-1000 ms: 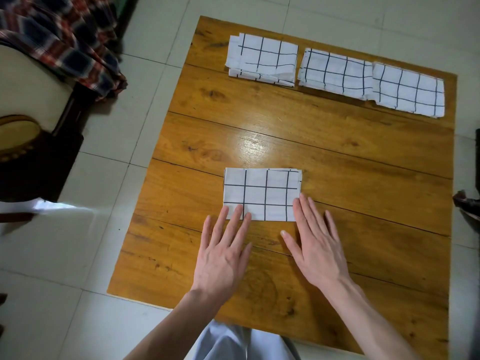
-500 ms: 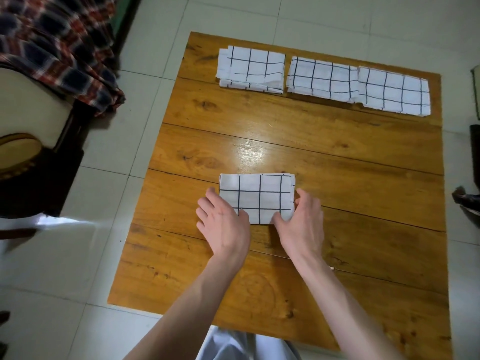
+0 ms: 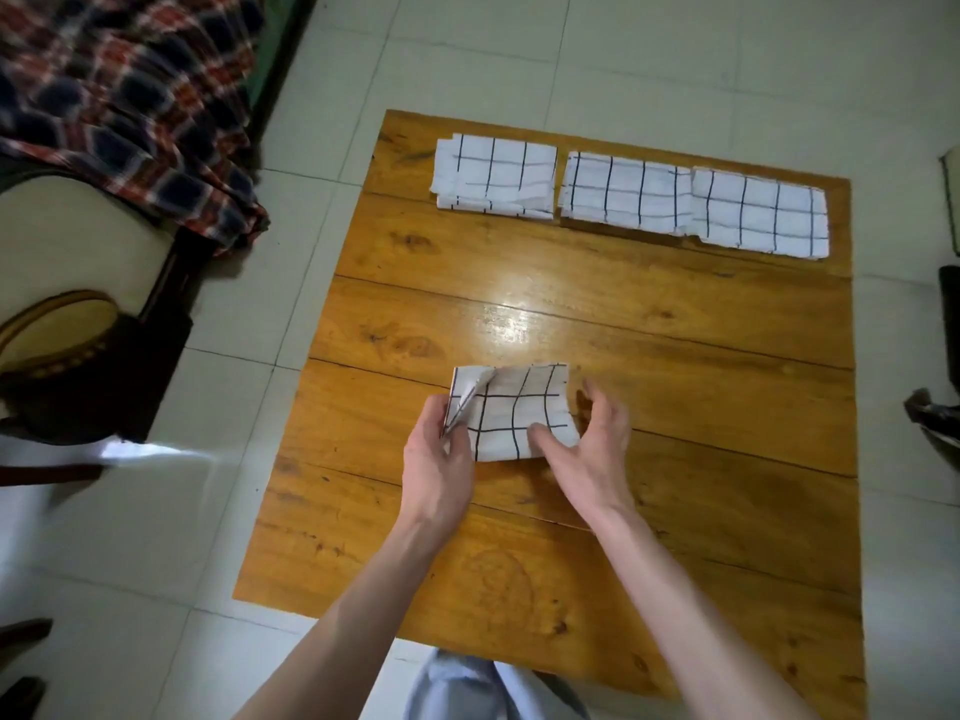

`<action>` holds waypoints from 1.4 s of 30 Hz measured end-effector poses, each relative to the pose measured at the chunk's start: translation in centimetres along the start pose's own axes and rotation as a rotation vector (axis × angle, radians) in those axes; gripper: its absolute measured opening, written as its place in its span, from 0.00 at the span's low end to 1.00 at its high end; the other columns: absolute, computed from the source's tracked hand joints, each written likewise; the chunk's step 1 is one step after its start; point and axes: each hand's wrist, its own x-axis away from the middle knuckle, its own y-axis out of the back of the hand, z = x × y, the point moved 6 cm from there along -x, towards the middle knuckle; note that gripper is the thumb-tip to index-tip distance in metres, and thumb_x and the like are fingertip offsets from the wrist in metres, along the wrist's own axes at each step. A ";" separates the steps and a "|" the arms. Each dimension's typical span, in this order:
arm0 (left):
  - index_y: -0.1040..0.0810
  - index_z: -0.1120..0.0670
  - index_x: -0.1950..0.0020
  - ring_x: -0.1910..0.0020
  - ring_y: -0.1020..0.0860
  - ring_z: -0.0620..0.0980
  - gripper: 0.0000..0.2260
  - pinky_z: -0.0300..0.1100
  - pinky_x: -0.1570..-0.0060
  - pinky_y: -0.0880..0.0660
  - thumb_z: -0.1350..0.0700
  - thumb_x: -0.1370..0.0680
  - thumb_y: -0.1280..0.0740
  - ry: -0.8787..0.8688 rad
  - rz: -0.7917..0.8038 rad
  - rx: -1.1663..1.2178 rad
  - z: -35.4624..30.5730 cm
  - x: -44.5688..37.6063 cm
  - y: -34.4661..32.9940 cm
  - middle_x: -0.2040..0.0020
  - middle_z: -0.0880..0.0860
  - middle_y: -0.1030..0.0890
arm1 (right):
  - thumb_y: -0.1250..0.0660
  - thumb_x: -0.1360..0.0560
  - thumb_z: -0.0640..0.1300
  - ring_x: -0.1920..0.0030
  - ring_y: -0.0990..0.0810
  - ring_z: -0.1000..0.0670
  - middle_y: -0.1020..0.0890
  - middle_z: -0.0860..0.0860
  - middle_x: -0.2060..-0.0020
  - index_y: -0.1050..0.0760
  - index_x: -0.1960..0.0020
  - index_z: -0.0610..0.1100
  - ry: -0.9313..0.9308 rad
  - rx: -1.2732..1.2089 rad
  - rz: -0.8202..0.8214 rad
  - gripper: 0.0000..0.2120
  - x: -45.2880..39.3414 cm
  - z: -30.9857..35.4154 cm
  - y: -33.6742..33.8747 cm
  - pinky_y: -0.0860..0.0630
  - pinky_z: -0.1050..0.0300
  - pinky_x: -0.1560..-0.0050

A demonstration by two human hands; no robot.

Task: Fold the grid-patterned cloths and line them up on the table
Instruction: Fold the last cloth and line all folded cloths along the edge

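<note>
While both hands grip it, the folded grid cloth (image 3: 514,410) sits raised off the wooden table (image 3: 675,356), just below the table's centre. The left hand (image 3: 439,459) holds the cloth's 9 o'clock edge, where the layers splay open near the thumb. The right hand (image 3: 592,449) pinches the corner at 4 o'clock, thumb on top and fingers curled behind the 3 o'clock edge. Along the table's 12 o'clock edge three folded cloths lie in a row: the left cloth (image 3: 496,176) sits just apart from the middle cloth (image 3: 626,193), which touches the right cloth (image 3: 761,215). A plaid blanket (image 3: 124,96) lies on the furniture at 10 o'clock, off the table.
</note>
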 end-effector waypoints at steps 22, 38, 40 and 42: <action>0.16 0.54 0.50 0.58 0.21 0.49 0.09 0.49 0.55 0.25 0.52 0.16 0.33 0.099 -0.134 0.254 -16.0 6.7 24.4 0.53 0.61 0.16 | 0.29 0.20 0.53 0.39 0.20 0.41 0.18 0.47 0.41 0.22 0.38 0.42 0.026 -0.269 0.368 0.18 16.4 26.0 3.3 0.25 0.52 0.38; 0.19 0.52 0.49 0.67 0.29 0.41 0.05 0.33 0.65 0.30 0.58 0.18 0.35 -0.098 0.134 0.062 -23.4 -7.9 39.1 0.62 0.47 0.23 | 0.28 0.20 0.47 0.42 0.20 0.39 0.16 0.42 0.49 0.20 0.44 0.40 -0.011 -0.564 -0.112 0.11 16.7 40.5 -8.0 0.24 0.52 0.43; 0.19 0.52 0.50 0.66 0.29 0.42 0.06 0.33 0.64 0.30 0.59 0.19 0.35 -0.121 0.157 0.051 -24.2 -9.6 39.4 0.62 0.48 0.23 | 0.28 0.19 0.48 0.44 0.19 0.49 0.16 0.51 0.47 0.23 0.33 0.43 -0.025 -0.643 -0.132 0.18 16.0 41.4 -8.1 0.23 0.48 0.38; 0.18 0.52 0.51 0.64 0.27 0.44 0.06 0.35 0.62 0.29 0.59 0.19 0.34 -0.128 0.178 0.055 -24.8 -11.4 39.4 0.62 0.50 0.20 | 0.26 0.21 0.53 0.35 0.25 0.53 0.23 0.55 0.35 0.30 0.23 0.47 -0.024 -0.698 -0.165 0.30 14.8 41.7 -8.2 0.25 0.53 0.40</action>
